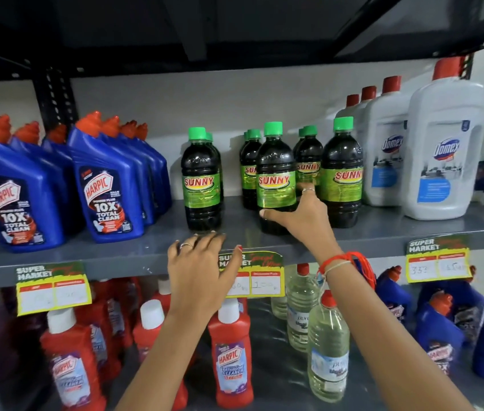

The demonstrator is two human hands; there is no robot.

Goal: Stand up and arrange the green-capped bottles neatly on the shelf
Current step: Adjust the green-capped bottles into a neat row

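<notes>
On grey metal shelf (122,256): green-capped Sunny bottles (202,179) all upright, clear plastic, dark liquid inside, glossy green labels. Right hand (303,216) wrapped round base of middle front bottle (276,179), thumb spread. Left hand (199,262) open, flat, fingers at shelf lip, holding nothing. Blue Harpic bottles (107,185) left, white Domex jugs (445,155) right.

We cannot read the blurred price tags (53,289), our right hand (303,218) hides the lower right of the middle green-capped bottle (276,179), and the rear bottles (249,170) are mostly covered.
</notes>
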